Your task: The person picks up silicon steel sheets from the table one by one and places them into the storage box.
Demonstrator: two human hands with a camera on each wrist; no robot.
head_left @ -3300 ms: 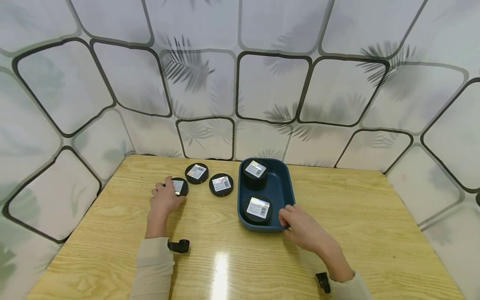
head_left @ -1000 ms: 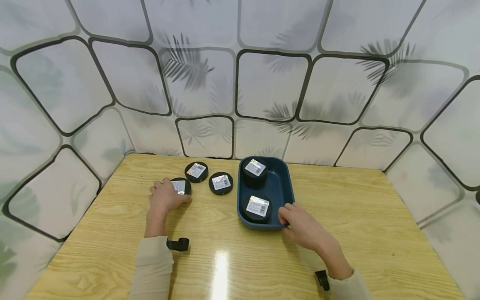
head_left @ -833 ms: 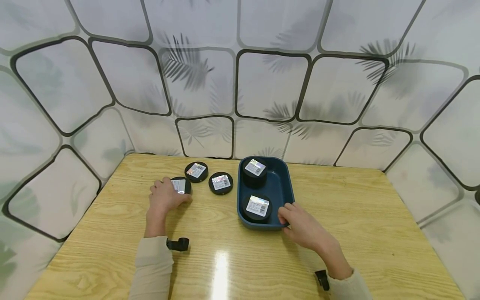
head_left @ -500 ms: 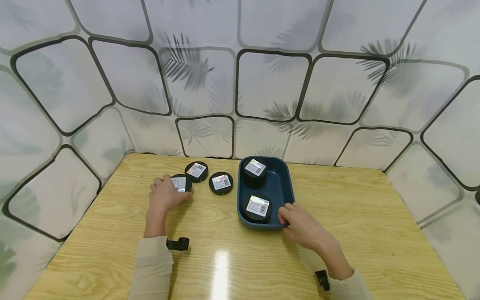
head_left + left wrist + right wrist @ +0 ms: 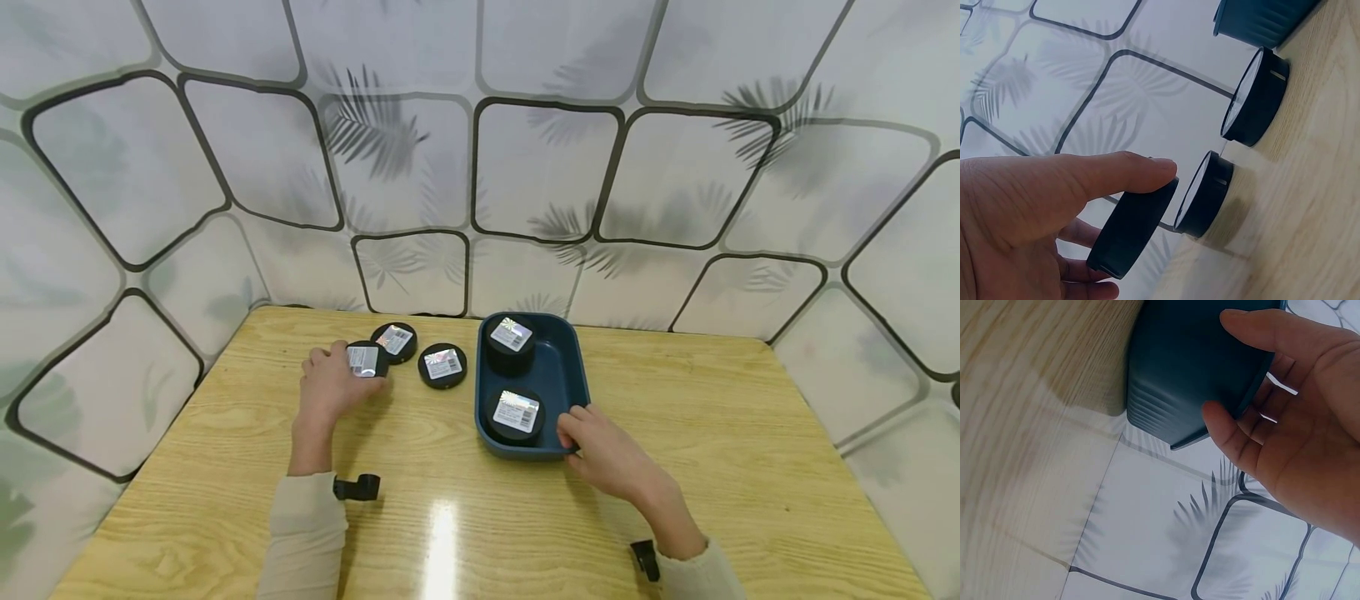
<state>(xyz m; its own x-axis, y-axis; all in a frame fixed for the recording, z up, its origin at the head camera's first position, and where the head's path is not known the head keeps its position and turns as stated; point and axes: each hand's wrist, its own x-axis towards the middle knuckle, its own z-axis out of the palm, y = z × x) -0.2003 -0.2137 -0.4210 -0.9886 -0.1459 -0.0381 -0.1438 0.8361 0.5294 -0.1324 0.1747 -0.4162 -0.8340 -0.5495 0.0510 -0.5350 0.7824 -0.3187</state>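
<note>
My left hand (image 5: 330,385) grips a flat round black container (image 5: 366,360) with a silvery barcode label, thumb on the near side and fingers curled round the far side. In the left wrist view this round container (image 5: 1132,228) tilts between thumb and fingers, raised off the table. Two similar labelled containers lie just beyond and to its right: one close behind (image 5: 395,342), another nearer the bin (image 5: 442,365). My right hand (image 5: 600,450) holds the near right corner of a dark blue plastic bin (image 5: 581,375), its fingers over the rim (image 5: 1259,384).
Inside the bin, a taller black stack (image 5: 512,346) stands at the back left and another labelled container (image 5: 515,414) at the front left. The wooden table (image 5: 712,417) meets a patterned wall covering (image 5: 555,175) at the back and sides.
My left hand has taken hold of the leftmost container and lifted it, shifting it slightly right and back until it overlaps the one behind. The right hand and bin have stayed put.
</note>
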